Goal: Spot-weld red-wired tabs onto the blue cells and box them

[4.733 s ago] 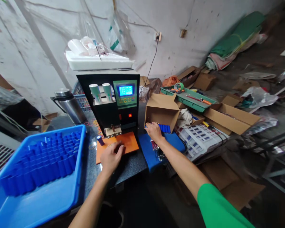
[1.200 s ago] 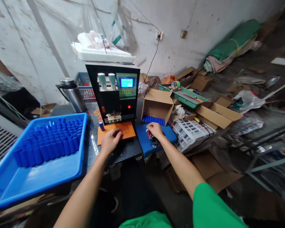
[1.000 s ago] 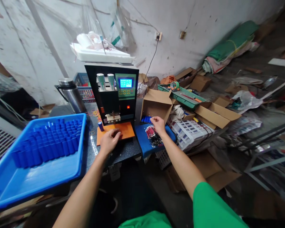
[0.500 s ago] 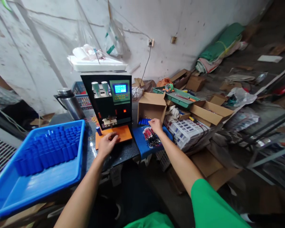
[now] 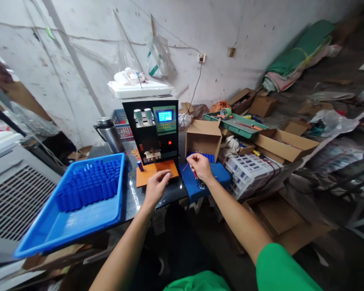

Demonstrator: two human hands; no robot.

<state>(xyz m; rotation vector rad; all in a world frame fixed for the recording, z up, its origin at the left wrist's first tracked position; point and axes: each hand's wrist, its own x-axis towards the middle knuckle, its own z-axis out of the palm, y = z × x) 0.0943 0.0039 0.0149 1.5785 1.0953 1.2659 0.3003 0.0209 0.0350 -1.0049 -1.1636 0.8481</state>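
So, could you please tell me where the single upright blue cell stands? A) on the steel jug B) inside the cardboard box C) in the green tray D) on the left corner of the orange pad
D: the lone blue cell stands upright on the orange pad, at its left corner, below the black welder.

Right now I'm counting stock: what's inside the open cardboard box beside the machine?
Inside the cardboard box, a row of blue cells shows at its mouth; the right hand covers part, and the depths are dark.
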